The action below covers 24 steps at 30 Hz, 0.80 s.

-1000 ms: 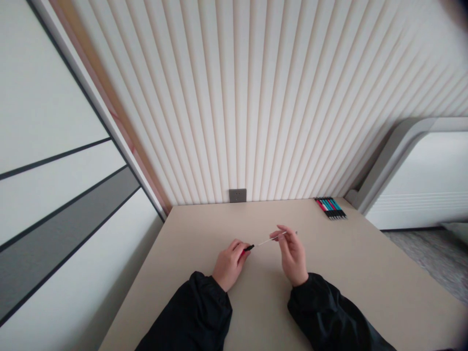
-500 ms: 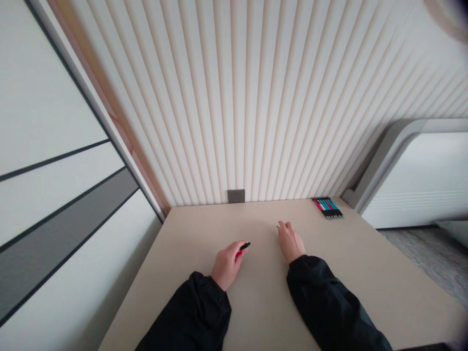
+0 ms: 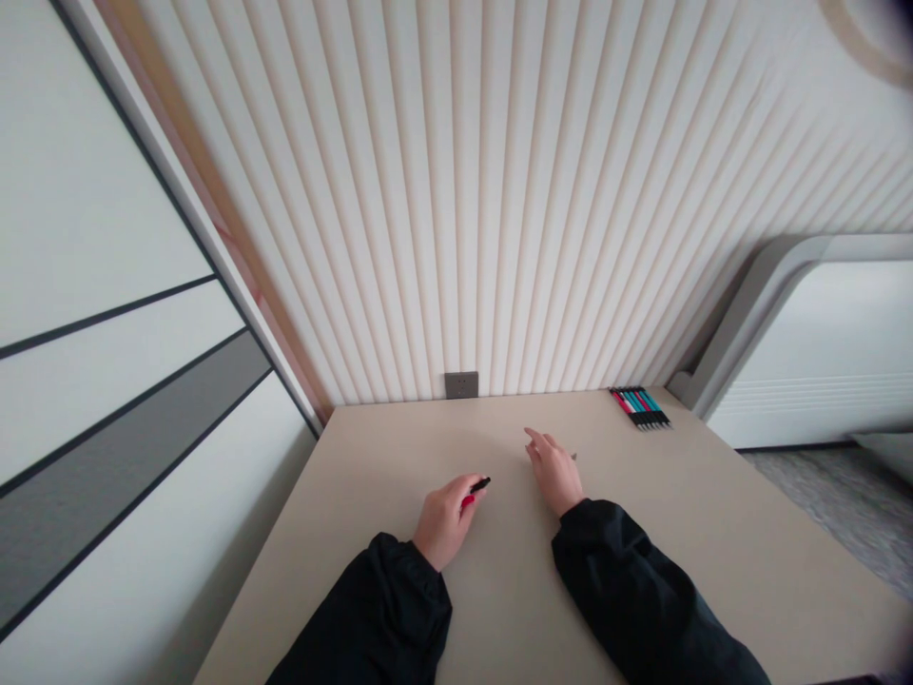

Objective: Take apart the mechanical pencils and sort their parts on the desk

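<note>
My left hand [image 3: 443,523] is closed around a red and black pen [image 3: 468,500], low over the left-centre of the table [image 3: 399,447]. The pen's black end points up and right past my fingertips. To the right, my right hand [image 3: 554,474] hovers over or rests on the tabletop, its index finger reaching forward and the other fingers curled. A small pale tip [image 3: 574,457] sticks out at the right side of that hand; the rest of it is hidden by the palm. Both forearms wear black sleeves.
A row of several pens [image 3: 640,409], red, white and teal with black ends, lies at the table's back right corner. A grey socket [image 3: 461,384] sits on the ribbed wall [image 3: 463,190] behind. Left stands a white and grey cabinet [image 3: 128,476]; right, a white headboard [image 3: 820,342].
My right hand has shifted slightly left and turned, with its index finger extended. The pale tip now shows at its right side instead of its left. My left hand stays nearly still with the pen.
</note>
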Available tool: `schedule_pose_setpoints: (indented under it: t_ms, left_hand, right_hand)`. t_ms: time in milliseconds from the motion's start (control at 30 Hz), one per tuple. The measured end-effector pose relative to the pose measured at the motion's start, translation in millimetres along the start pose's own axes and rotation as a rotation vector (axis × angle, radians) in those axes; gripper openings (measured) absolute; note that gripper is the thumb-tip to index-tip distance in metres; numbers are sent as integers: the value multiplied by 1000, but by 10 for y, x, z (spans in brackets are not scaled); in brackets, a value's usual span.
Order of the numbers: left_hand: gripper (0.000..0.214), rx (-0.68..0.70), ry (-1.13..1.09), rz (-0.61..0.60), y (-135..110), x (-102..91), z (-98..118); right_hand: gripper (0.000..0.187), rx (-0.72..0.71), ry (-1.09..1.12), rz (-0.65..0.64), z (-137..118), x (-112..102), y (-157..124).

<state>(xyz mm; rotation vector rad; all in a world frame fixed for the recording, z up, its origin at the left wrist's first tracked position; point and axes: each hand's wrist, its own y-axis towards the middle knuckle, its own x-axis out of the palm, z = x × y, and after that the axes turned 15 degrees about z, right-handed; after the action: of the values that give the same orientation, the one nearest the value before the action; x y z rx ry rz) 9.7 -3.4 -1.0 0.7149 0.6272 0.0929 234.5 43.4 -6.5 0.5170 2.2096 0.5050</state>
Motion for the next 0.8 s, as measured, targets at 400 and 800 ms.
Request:
schedule_pose_setpoints:
  t_ms: [400,800]
  left_hand:
    - [19,-98,-92,-125,4,-12,51]
    - [20,-96,-79,-159,32,-45,104]
  right_hand:
    - [33,618,1204,-91,-670,52,-364]
    - [33,713,1314,-199,-709,85,-460]
